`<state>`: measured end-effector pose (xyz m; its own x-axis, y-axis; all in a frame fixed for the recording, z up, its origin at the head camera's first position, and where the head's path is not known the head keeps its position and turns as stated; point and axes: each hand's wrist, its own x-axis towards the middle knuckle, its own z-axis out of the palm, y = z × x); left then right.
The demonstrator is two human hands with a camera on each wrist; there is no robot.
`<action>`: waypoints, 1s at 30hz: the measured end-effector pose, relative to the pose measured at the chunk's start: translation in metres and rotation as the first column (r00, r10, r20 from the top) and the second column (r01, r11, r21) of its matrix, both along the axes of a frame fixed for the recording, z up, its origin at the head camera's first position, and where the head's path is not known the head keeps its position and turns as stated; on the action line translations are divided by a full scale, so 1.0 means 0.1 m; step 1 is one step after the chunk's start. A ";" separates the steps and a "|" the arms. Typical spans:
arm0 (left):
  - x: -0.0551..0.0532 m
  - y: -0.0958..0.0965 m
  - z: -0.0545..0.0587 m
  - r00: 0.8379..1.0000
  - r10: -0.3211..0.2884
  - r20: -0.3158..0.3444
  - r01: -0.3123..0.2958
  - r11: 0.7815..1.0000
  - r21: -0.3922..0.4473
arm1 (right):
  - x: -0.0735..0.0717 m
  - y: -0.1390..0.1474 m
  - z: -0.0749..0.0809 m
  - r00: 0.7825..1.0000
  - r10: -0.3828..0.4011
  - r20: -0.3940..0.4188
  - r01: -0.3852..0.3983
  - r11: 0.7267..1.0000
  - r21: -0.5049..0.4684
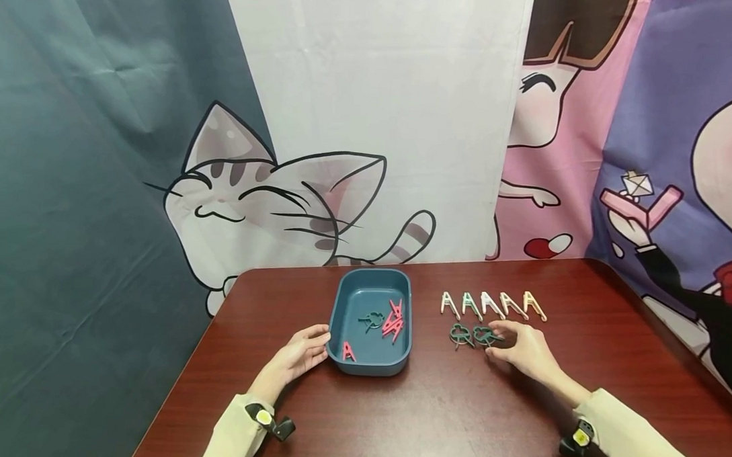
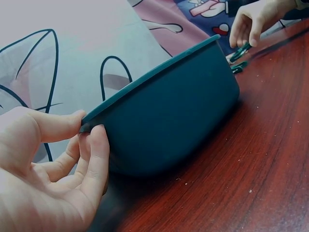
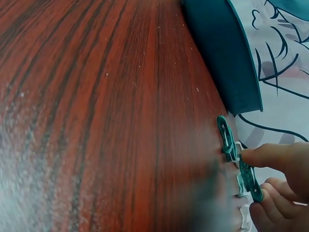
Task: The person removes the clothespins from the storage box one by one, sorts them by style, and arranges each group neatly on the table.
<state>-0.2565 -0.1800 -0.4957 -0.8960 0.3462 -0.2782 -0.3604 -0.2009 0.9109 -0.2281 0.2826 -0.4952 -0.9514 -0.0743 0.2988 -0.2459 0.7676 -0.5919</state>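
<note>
Cartoon drapes [image 1: 371,87] are hanging behind a dark red tabletop [image 1: 456,413], meeting its back edge.

R hand [image 1: 522,348] is pinching the right-most green clip [image 1: 484,336] on the R side; thumb and fingers are bending toward each other, w/ the clip filling the gap. Whether it's lifting fully off the wood, can't tell. Step in hand, by the look of it: getting a hold on that one clip. Next move is probably calling for a firm pinch and a short lift straight up, since its twin [image 1: 461,335] is lying just beside it on the L, poss. touching, and could get dragged along. Row of pegs [image 1: 493,305] (5 pcs, pale colors) is lying just beyond, so a fwd slide would be risking a knock.

Further L, bin [image 1: 368,370] is standing upright, holding a third green clip [image 1: 372,320] nr mid, one red peg [image 1: 348,351] at the near L corner, plus a red pile [image 1: 393,321] along the R wall (overlapping, count unclear). L hand [image 1: 304,353] is gripping the bin's L rim, thumb on top, fingers curling below, prob. steadying it.

Edges: bin's raised rim is facing the R hand, so anything crossing would be needing height. Its far end is sitting nr the back edge, drapes close behind. Room: bare wood is running b/w bin and green clips, w/ a wider stretch opening on the near side; tabletop's L edge is slanting past the L hand.
</note>
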 end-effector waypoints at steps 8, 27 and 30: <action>0.01 -0.01 -0.01 1.000 0.002 -0.002 -0.002 1.000 -0.014 | 0.00 -0.04 -0.03 0.997 -0.029 0.067 0.030 1.000 -0.007; 0.00 0.00 0.02 1.000 0.008 0.005 -0.008 1.000 -0.012 | -0.10 -0.09 -0.09 0.997 -0.069 0.041 0.068 0.998 0.016; 0.00 0.00 0.02 1.000 0.014 0.008 -0.014 1.000 -0.017 | -0.10 -0.10 -0.09 0.997 -0.067 0.031 0.067 0.998 0.018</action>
